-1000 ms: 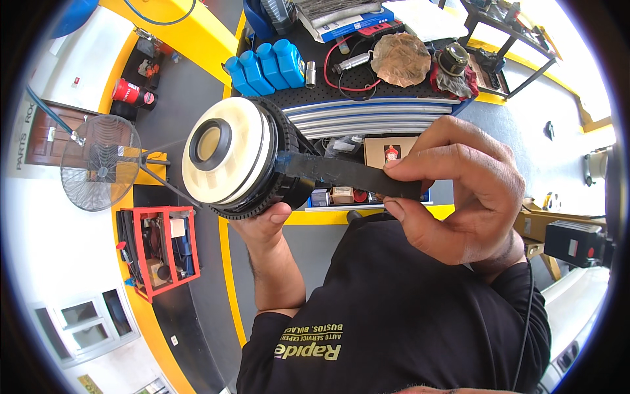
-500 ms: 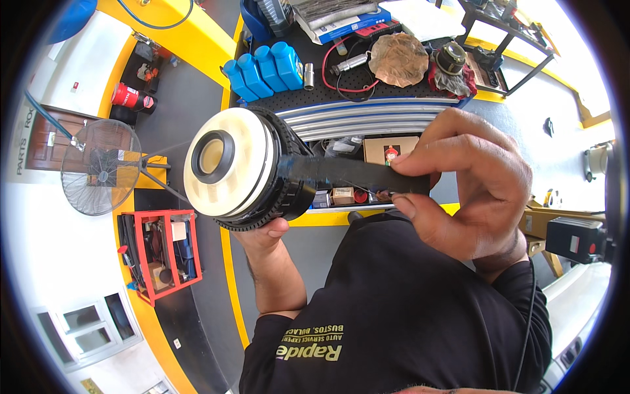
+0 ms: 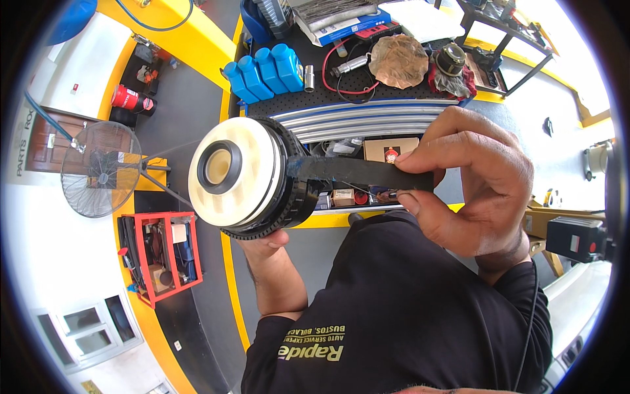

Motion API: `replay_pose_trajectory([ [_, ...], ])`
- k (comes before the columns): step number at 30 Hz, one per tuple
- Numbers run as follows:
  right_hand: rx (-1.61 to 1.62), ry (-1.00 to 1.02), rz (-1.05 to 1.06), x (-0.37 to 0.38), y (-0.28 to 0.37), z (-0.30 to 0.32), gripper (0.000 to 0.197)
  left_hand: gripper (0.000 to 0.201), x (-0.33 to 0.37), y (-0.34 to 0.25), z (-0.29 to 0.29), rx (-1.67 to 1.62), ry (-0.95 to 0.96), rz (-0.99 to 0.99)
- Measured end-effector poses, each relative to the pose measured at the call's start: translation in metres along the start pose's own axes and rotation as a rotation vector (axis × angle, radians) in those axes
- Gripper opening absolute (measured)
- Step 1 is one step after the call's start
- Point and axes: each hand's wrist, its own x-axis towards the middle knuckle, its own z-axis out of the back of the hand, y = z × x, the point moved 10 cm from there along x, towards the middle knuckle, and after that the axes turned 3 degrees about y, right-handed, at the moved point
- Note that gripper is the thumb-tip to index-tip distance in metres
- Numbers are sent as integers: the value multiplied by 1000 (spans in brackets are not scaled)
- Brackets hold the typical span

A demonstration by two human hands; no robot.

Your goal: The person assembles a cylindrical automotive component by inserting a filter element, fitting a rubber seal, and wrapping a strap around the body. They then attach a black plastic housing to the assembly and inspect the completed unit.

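My left hand (image 3: 266,246) holds up a round black housing with a cream disc end, which looks like a filter cap with its cartridge (image 3: 236,177). Only the thumb and the heel of that hand show below it; the other fingers are hidden behind. A black ring surrounds the hole in the middle of the cream disc. Between thumb and forefinger, my right hand (image 3: 466,184) pinches the free end of a flat, dark strip (image 3: 361,172). The strip runs level to the housing's right side, touching it; blue smears mark that end. How it is fixed there I cannot tell.
Beyond my hands stands a black-topped tool cart (image 3: 328,98) carrying blue bottles (image 3: 262,75), a metal socket (image 3: 309,77), a stained round paper piece (image 3: 399,60) and a red cable. Its open drawer holds small boxes (image 3: 343,196). A fan (image 3: 102,169) and red rack (image 3: 164,256) stand left.
The filter housing has shifted slightly right and down in the picture. My right hand keeps its pinch on the strip, almost unmoved.
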Motion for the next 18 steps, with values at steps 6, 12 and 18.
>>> replay_pose_trajectory([
  [6,-7,16,7,3,-1,1,31,119,-1,3,1,-6,4,29],
  [12,-9,7,7,6,-5,3,31,121,1,1,-1,-12,31,6],
  [18,3,16,-33,8,-7,3,32,124,5,0,-2,-21,45,6],
])
